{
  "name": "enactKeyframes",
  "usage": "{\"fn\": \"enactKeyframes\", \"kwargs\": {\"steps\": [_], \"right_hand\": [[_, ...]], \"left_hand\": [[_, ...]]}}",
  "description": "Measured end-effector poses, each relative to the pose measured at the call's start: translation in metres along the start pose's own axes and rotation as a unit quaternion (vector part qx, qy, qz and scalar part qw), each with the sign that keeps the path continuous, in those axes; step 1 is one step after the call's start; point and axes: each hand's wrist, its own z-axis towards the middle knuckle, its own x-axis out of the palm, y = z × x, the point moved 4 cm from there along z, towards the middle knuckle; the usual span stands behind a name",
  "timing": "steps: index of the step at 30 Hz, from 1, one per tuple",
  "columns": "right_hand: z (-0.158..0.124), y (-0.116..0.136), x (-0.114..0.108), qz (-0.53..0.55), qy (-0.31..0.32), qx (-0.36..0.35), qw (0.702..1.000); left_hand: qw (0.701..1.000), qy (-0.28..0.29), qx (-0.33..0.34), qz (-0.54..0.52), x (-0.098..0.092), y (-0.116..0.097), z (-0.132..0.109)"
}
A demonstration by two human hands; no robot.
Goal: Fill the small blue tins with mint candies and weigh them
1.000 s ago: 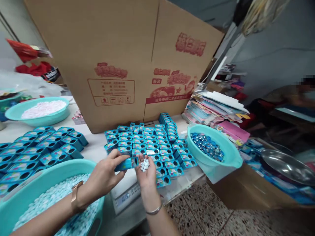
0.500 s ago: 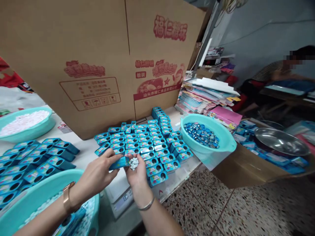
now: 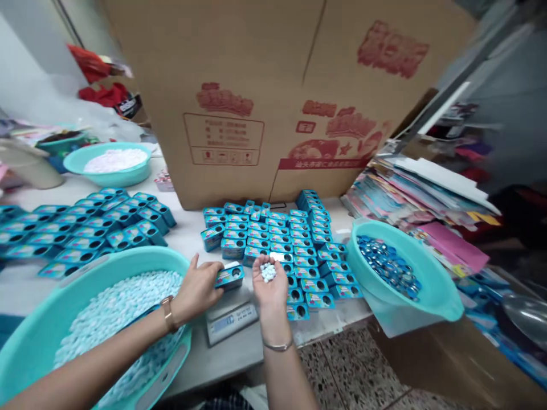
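Observation:
My left hand (image 3: 199, 293) reaches over the front of the scale, closed on the end of a small blue candy box (image 3: 231, 276) with a round dark hole in its top. The box is upright at the scale (image 3: 233, 323), whose display is lit; I cannot tell whether its weight rests there. Palm up, my right hand (image 3: 270, 282) cups a small heap of pale blue candies (image 3: 268, 272) just right of the box. Below my left forearm, a large turquoise basin (image 3: 173, 259) holds many more such candies. Part of another blue box in it is hidden by the arm.
Rows of blue boxes (image 3: 305, 259) stand beyond my hands, and more boxes (image 3: 98, 228) at the left. A turquoise basin (image 3: 431, 279) of blue-silver round pieces sits right, near stacked printed sheets (image 3: 427, 182). A tall carton (image 3: 273, 68) blocks the back. Pinkish candies fill another basin (image 3: 141, 171).
The blue box has gone from tilted against my right palm to upright at the scale, still in my left hand. My hands have drawn apart, and the view has swung left.

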Motion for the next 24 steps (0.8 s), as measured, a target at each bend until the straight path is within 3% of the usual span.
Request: {"fn": "enactKeyframes", "kwargs": {"steps": [3, 8, 11, 18, 24], "right_hand": [[-0.004, 0.017, -0.002, -0.021, 0.002, -0.021, 1.0], [-0.017, 0.047, -0.003, -0.058, 0.046, -0.063, 0.995], [-0.023, 0.055, -0.002, -0.059, 0.062, -0.077, 0.993], [-0.027, 0.045, 0.01, -0.045, 0.054, -0.053, 0.996], [-0.025, 0.033, 0.016, -0.054, 0.049, -0.038, 0.997]], "left_hand": [[1.0, -0.015, -0.015, 0.023, -0.018, 0.004, -0.009], [0.977, -0.187, -0.087, 0.052, -0.093, 0.031, -0.044], [0.958, -0.247, -0.14, 0.032, -0.113, 0.053, -0.071], [0.965, -0.192, -0.181, 0.007, -0.079, 0.092, -0.101], [0.969, -0.181, -0.166, 0.008, -0.066, 0.091, -0.097]]}}
